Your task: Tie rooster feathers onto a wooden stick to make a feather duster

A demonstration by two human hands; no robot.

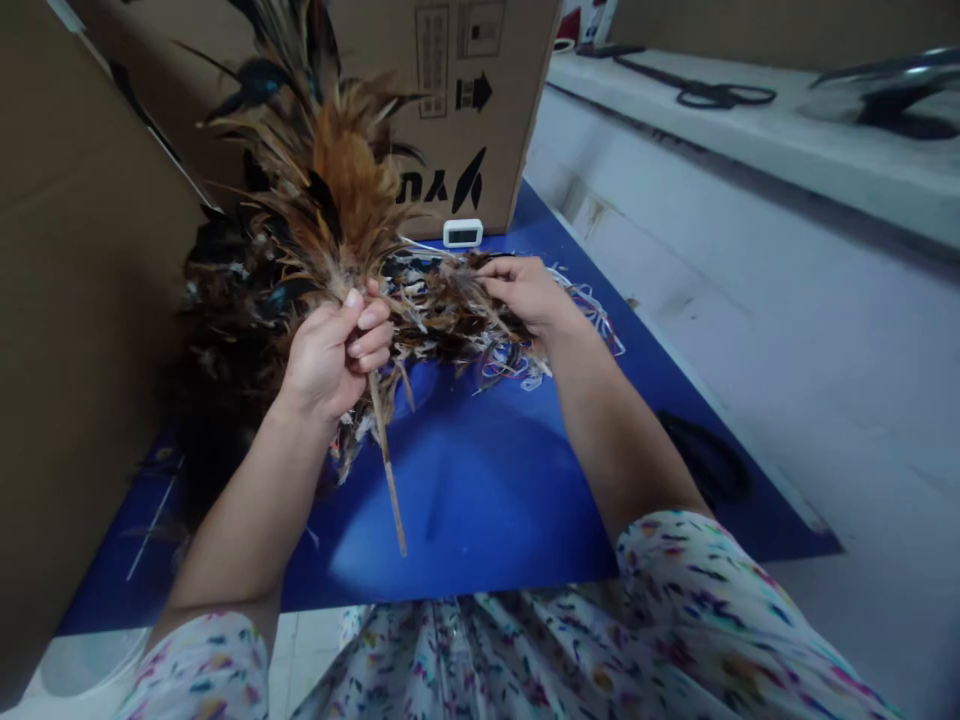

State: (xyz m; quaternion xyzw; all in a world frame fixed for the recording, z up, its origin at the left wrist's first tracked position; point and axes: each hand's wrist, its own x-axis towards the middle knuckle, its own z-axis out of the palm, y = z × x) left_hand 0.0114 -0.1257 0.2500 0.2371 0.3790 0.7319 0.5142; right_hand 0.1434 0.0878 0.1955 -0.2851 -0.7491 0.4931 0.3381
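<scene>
My left hand (337,350) is closed around a feather duster (352,180), its thin wooden stick (386,465) slanting down below my fist. Brown, orange and black feathers fan upward from the top of the stick. My right hand (529,290) pinches a small brown feather (469,280) between thumb and fingers, over a heap of loose feathers (435,325). Its other fingers are partly hidden behind the hand. A darker mass of feathers (225,290) lies to the left, behind my left forearm.
Cardboard boxes (480,130) stand at the back and left of the blue table (465,500). A small white display device (463,233) sits before the box. Tangled strings (600,310) lie right of the heap. Black-handled scissors (724,95) rest on the ledge (787,150).
</scene>
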